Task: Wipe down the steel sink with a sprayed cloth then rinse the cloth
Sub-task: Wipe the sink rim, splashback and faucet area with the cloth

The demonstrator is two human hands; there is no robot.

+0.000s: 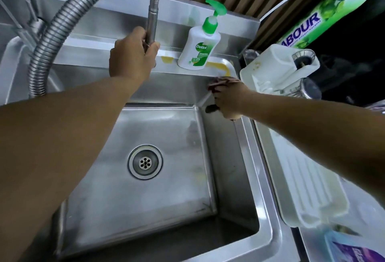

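"Steel sink (245,178) below me, round drain (145,162) in the basin floor, slatted wood wall behind the splashback."

"Hands?"

"Left hand (133,57): fingers wrapped round the spout end of the flexible faucet (152,22), above the back ledge. Right hand (229,99): clutching the bunched dark-red cloth (221,81), pressed into the sink's far right corner, at the rim."

"Legible text?"

"White pump bottle (199,50) on the back ledge, green pump head: 'Dettol', 'ORIGINAL'; smaller print unreadable. Green bottle (325,9), upper right: letters 'ABOUR', anything before them hidden. Purple-labelled pack (358,251), lower right: blurred, cannot read. White plastic rack (308,188) sits just beside the sink's right rim; no writing seen on it."
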